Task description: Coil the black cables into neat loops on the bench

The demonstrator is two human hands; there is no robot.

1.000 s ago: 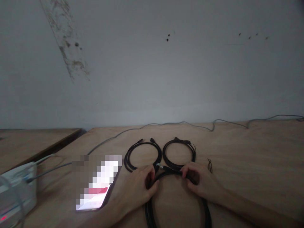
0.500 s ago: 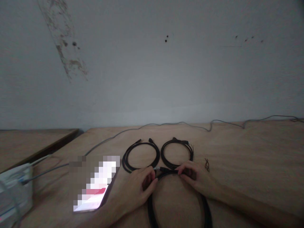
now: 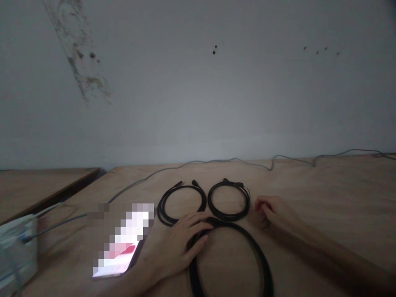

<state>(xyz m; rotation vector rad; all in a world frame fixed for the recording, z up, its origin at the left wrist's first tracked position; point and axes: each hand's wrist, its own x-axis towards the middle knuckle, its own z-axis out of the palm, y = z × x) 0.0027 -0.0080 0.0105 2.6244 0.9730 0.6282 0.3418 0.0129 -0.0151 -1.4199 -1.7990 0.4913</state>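
Note:
The large black cable coil lies nearest to me, its lower part cut off by the frame. My left hand has its fingers over the coil's upper left part and its thumb inside the loop, closed round the cable. To the right of the coils, my right hand is low over the table with fingertips pressed together. Thin dark strands show just under these fingertips; how they are gripped is hard to make out. Behind the large coil lie two smaller ones, a left coil and a right coil.
A lit phone, partly pixelated, lies left of my left hand. At the far left is a white object with a grey cable. A thin grey cable runs along the back of the wooden table, by the wall.
My right hand has let go of the large coil's top and moved right, to where the thin strands lay. My left hand has stayed at the coil, its fingers now stretched further over it.

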